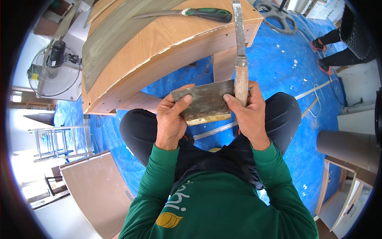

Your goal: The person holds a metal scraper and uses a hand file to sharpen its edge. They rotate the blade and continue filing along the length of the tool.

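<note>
My left hand grips one end of a broad, dark steel scraper, thumb on its flat face. A worn, pale edging runs along its lower side. My right hand pinches the other end with its thumb. The same hand also holds a narrow flat-bladed tool upright by its worn wooden handle, blade pointing away from me. Beyond my hands, a tool with a green-and-black handle and a thin blade lies on a curved wooden piece. A greyish smeared band covers part of that top.
Blue sheeting covers the floor around my bent legs. A fan stands at left, above a metal ladder-like frame and a brown board. At far right are a person's legs, a brown cylinder and a wooden frame.
</note>
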A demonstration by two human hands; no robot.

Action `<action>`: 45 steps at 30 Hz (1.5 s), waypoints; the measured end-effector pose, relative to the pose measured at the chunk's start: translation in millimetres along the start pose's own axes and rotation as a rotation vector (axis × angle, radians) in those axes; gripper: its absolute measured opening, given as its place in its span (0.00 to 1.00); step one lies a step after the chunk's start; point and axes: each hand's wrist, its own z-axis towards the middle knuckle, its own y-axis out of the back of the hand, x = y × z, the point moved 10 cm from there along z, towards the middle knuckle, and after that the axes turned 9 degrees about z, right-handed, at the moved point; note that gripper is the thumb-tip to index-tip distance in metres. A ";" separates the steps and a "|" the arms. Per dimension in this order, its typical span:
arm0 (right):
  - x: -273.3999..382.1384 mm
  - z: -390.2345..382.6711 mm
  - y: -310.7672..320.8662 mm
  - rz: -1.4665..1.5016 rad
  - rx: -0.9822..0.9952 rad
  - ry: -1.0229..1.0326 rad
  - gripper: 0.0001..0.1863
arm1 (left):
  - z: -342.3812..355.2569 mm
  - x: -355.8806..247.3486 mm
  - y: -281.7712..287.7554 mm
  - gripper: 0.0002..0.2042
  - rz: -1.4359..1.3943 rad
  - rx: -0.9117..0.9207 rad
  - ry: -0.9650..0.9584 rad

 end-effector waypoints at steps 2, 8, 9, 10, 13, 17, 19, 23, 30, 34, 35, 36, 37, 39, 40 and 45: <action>-2.0 -0.2 1.1 0.006 -0.008 -0.012 0.21 | -0.2 1.0 1.6 0.15 0.000 -0.014 0.001; -2.1 0.2 4.5 -0.026 -0.032 -0.012 0.22 | -0.3 1.2 -2.0 0.14 -0.002 -0.005 -0.009; -1.5 0.2 4.8 -0.035 -0.029 -0.014 0.22 | -0.3 0.9 -2.6 0.13 -0.002 -0.003 -0.007; -1.3 0.3 4.7 -0.043 -0.027 -0.016 0.21 | -0.2 0.6 -3.1 0.13 -0.003 0.000 -0.004; -5.4 0.7 4.7 -0.004 -0.018 0.000 0.21 | 0.1 0.7 -3.6 0.13 -0.011 0.010 -0.001; -5.0 0.0 2.5 -0.003 -0.005 -0.009 0.21 | -0.1 4.8 -2.6 0.13 -0.024 0.001 0.010; -4.2 -0.4 2.2 -0.008 -0.002 -0.011 0.20 | 1.0 6.7 -1.1 0.13 -0.032 -0.005 0.016; -7.0 0.1 2.9 0.022 0.000 -0.015 0.20 | 1.1 5.5 -1.8 0.15 -0.029 -0.026 0.023; -7.7 -0.1 4.5 0.030 -0.016 -0.031 0.20 | 3.1 6.6 -3.9 0.24 -0.103 0.004 0.046; -8.3 -0.2 4.2 0.029 -0.016 -0.030 0.20 | 2.8 9.3 -1.7 0.29 -0.119 -0.021 0.074; -8.5 0.0 4.3 0.032 -0.017 -0.028 0.20 | 2.8 10.5 -1.1 0.30 -0.124 -0.030 0.086; -8.3 -0.4 4.3 0.034 -0.018 -0.025 0.20 | 2.9 10.9 -1.8 0.31 -0.134 -0.021 0.089; -8.1 -0.7 4.4 0.036 -0.019 -0.021 0.20 | 3.1 11.5 -2.3 0.31 -0.144 -0.013 0.092; -7.8 -0.8 4.1 0.040 -0.015 -0.016 0.20 | 3.1 11.9 -2.6 0.32 -0.153 -0.013 0.095; -7.7 -0.8 3.9 0.041 -0.012 -0.015 0.20 | 2.7 11.6 -2.6 0.32 -0.151 -0.021 0.096; -8.2 -1.2 3.4 0.034 -0.010 -0.025 0.20 | 2.6 11.4 -0.4 0.35 -0.133 -0.029 0.096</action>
